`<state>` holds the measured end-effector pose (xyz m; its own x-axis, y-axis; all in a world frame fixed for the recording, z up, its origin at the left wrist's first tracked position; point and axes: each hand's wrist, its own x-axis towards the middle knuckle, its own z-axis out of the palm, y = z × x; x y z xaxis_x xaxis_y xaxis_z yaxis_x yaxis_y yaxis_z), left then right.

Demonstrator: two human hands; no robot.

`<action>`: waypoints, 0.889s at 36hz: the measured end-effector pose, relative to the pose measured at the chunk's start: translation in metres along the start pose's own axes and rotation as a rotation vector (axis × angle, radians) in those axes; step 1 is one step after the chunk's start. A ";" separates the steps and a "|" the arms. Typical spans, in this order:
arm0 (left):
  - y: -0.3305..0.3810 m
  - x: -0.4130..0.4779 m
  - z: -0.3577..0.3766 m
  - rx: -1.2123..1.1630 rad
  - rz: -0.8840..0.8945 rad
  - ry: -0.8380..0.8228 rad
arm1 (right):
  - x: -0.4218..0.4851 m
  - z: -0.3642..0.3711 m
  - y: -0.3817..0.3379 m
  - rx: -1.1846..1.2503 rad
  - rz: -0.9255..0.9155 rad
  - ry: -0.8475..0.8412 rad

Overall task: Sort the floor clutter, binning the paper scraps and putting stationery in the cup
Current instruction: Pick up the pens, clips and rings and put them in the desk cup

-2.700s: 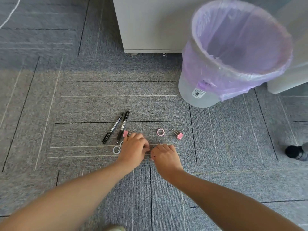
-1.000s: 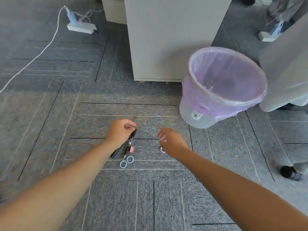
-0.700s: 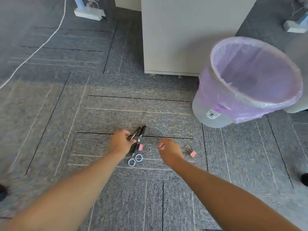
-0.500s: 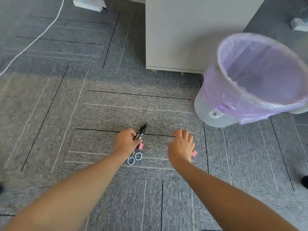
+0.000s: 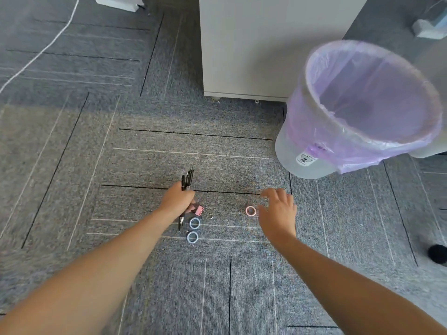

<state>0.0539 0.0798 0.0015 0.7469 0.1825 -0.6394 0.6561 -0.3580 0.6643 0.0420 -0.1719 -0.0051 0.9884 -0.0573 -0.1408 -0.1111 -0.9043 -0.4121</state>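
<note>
Right now the left hand [image 5: 177, 201] is curled tight around two black pens [image 5: 186, 181], whose tips poke out past the knuckles toward the cabinet [image 5: 266, 44]; the lower ends stick out below the fist. Landmark: the pink binder clip [image 5: 200, 211], on the carpet just right of that fist, touching or nearly touching it, can't tell which. Two pale blue rings [image 5: 194, 223] lie just nearer the person than the clip, one behind the other, close but apart. A pink ring [image 5: 250, 211] sits well right of the clip, and the right hand [image 5: 278, 213] hovers just beside it, fingers [image 5: 267, 193] spread apart and holding nothing visible. The bin [image 5: 358, 112] with its purple liner stands far right of the clip and farther away, beside the cabinet. No cup in view, and no paper scraps visible on the carpet or in either hand. A dark round object [image 5: 438, 253] at the right edge could be something relevant; too cropped to tell.

Risks, as judged:
- pens held in a loose bundle, so one could slide out if the fist opens to take the clip too
- small flat rings on carpet pile are hard to pinch and may skid or roll away
- bin is the nearest container, so stationery could get dropped there by mistake
- right palm may cover another small item; hidden, can't confirm
</note>
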 end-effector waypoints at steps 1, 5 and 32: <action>-0.001 -0.002 -0.002 -0.009 -0.019 0.003 | -0.001 -0.003 0.007 -0.005 0.032 0.015; -0.006 -0.004 -0.004 -0.034 -0.099 0.029 | -0.007 -0.006 0.028 0.066 0.177 -0.093; -0.008 -0.036 0.022 0.208 0.139 0.153 | -0.028 0.015 -0.056 1.428 0.998 -0.518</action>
<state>0.0195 0.0556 0.0107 0.8460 0.2487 -0.4716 0.5220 -0.5663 0.6378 0.0191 -0.1135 0.0089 0.4055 0.0844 -0.9102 -0.8443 0.4161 -0.3376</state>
